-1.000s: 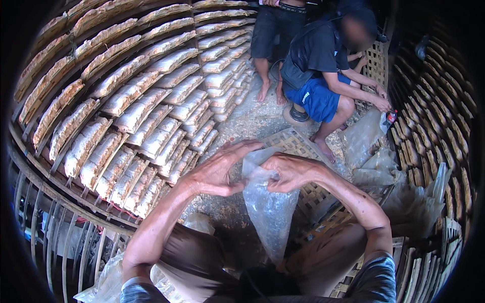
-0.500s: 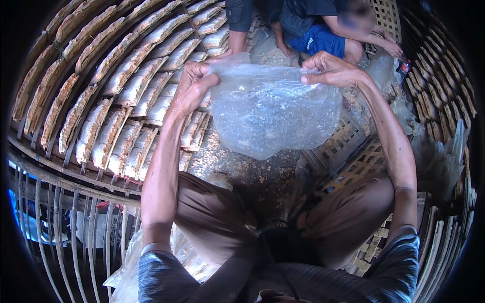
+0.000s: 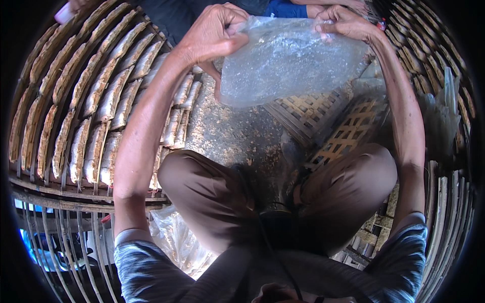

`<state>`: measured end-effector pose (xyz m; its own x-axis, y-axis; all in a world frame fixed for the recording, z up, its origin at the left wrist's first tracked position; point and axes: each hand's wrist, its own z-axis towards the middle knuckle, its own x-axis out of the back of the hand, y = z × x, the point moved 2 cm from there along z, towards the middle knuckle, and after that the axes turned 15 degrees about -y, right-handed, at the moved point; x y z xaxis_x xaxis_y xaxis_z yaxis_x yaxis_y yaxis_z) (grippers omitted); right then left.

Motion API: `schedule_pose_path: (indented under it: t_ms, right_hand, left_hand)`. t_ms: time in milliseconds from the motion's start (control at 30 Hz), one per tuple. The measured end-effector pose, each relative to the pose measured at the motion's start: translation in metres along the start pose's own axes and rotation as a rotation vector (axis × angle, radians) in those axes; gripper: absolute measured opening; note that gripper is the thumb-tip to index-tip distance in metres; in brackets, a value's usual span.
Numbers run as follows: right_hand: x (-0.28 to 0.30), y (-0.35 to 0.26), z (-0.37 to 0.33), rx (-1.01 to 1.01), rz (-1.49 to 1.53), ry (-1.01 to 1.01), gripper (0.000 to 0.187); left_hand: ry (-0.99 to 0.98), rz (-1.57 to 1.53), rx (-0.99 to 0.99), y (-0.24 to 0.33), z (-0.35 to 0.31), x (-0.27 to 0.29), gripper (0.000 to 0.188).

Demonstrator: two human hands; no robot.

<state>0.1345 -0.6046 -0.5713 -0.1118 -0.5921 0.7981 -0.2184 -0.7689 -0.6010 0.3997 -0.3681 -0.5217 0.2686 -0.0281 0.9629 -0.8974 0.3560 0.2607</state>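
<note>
While the person sits with both knees bent outward, the 2 bare hands stretch a translucent plastic sheet [image 3: 293,65] between them at the far side of the scene. The left hand [image 3: 214,33] pinches the sheet's far left corner between thumb and curled fingers. The right hand [image 3: 346,24] pinches the far edge toward the right, thumb against fingers. Between the 2 grips the sheet hangs spread out (whether it is a bag or a single layer cannot be told), with pale specks over its face and its near edge curving loosely above the floor [image 3: 227,134].

That floor is dark and scattered with light crumbs. Just beyond the right knee lies a woven bamboo panel [image 3: 313,108], partly covered by the sheet, and a second openwork panel [image 3: 348,126] lies tilted beside it, nearer the right forearm. Along the left stands a rack of long, white-topped slabs [image 3: 93,146] with rough brownish edges, set in overlapping rows, and similar rows [image 3: 429,60] line the far right. Crumpled clear plastic [image 3: 449,113] stands on the right, past the right forearm, and more plastic [image 3: 182,242] lies near the left thigh. Upright slats [image 3: 65,247] form a barrier at the near left. Beyond the sheet, a co-worker's blue shorts [image 3: 288,9] show, and a bare foot [image 3: 217,88] rests beside the sheet's left edge.
</note>
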Motion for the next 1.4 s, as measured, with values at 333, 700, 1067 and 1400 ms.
schedule_pose_path:
  t_ms: [333,700,1067,1400]
  right_hand:
    - [-0.002,0.130,-0.011,-0.377,-0.039,0.196,0.027]
    - [-0.008,0.161,0.001,-0.430,-0.138,0.558,0.031]
    - [-0.233,0.153,0.077,-0.288,-0.514,0.083,0.033]
    - [-0.374,0.132,0.103,0.053,-0.568,-0.166,0.017]
  left_hand:
    - [0.119,-0.400,0.428,-0.104,0.091,-0.069,0.029]
    - [0.480,0.115,0.336,-0.181,0.154,-0.115,0.018]
    - [-0.151,-0.655,0.550,-0.122,0.053,-0.247,0.040]
    - [-0.315,-1.129,0.429,-0.109,-0.127,-0.468,0.049]
